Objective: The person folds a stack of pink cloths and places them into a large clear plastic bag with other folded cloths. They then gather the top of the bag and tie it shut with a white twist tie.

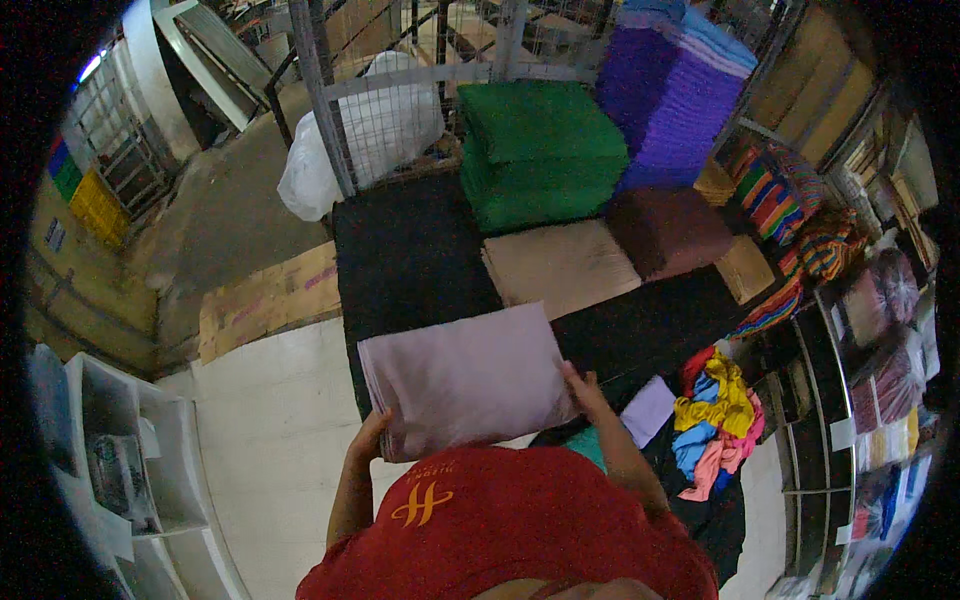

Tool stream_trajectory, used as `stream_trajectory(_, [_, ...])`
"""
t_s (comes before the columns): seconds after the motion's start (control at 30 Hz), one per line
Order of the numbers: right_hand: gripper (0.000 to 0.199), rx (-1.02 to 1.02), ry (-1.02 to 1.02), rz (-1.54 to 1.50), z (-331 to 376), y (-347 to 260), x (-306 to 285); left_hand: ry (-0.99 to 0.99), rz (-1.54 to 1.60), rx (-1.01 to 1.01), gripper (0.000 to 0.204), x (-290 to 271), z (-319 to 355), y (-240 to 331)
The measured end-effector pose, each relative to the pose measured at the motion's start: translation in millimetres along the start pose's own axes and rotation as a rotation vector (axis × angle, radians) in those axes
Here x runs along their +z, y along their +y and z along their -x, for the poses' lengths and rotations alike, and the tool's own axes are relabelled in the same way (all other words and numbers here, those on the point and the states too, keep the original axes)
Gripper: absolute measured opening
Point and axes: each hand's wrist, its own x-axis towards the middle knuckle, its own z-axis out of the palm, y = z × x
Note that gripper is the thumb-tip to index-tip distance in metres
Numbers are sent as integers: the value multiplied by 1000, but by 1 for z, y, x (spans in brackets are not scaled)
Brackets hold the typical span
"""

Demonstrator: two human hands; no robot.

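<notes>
Head view is showing both hands gripping a flat, folded stack of smooth mauve cloth [465, 378] above black fabric [405, 255]. Left hand [368, 433] is clasping its near corner; right hand [582, 388] is pinching the right edge. Plush green towels [540, 150] are lying beyond.

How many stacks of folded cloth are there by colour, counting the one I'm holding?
Pale pink stack, held by left hand and right hand: 1
Black stack: 1
Green stack: 1
Purple stack: 1
Tan stack: 1
Maroon stack: 1
Total: 6
</notes>
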Motion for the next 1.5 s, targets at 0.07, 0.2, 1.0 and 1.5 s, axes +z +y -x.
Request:
stream_trajectory(0.07, [94,-28,-14,265,-42,30,6,93,-105,-82,67,24,4,20])
stream_trajectory(0.2, [88,-52,57,292,-115,105,26,208,-42,-131,58,17,-4,14])
stream_trajectory(1.0, [105,-243,-10,-791,92,166,85,-150,-778,-239,78,-11,-108,78])
stream_trajectory(1.5, [64,-185,1214,-1251,602,476,140,-1424,-966,-477,71,353,199,-168])
